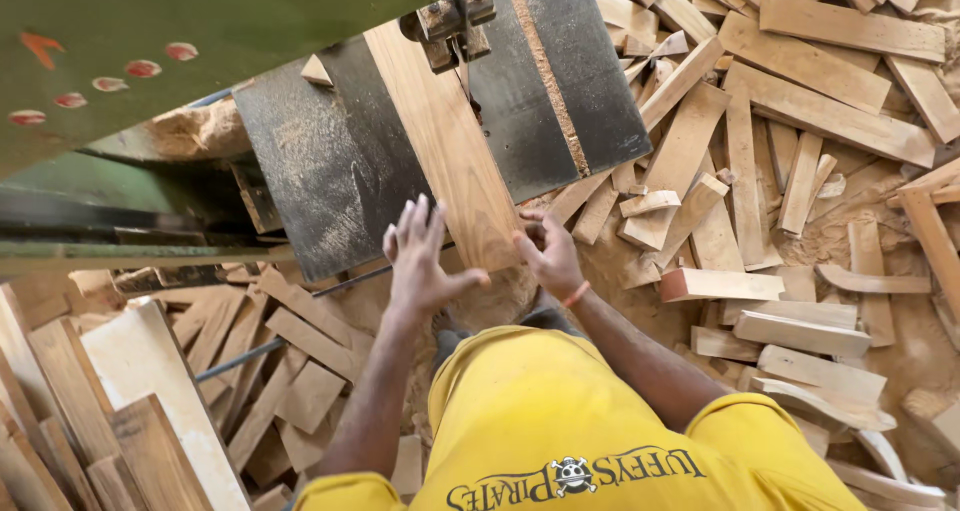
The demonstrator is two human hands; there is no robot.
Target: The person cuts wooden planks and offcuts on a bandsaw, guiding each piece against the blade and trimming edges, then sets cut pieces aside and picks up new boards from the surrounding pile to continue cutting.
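A long pale wooden board (445,141) lies on the dark metal saw table (330,161), with its far end at the blade guide (452,26). My right hand (548,251), which has an orange band at the wrist, grips the board's near right corner with curled fingers. My left hand (420,256) hovers at the board's near left edge. Its fingers are spread and it holds nothing, and the thumb points toward the board. My yellow shirt (560,421) fills the bottom of the view.
The saw's green frame (200,21) spans the upper left. Cut wooden planks and offcuts (800,121) lie heaped on the sawdust-covered floor to the right. More boards (130,401) are stacked at lower left. A small wood scrap (316,70) sits on the table.
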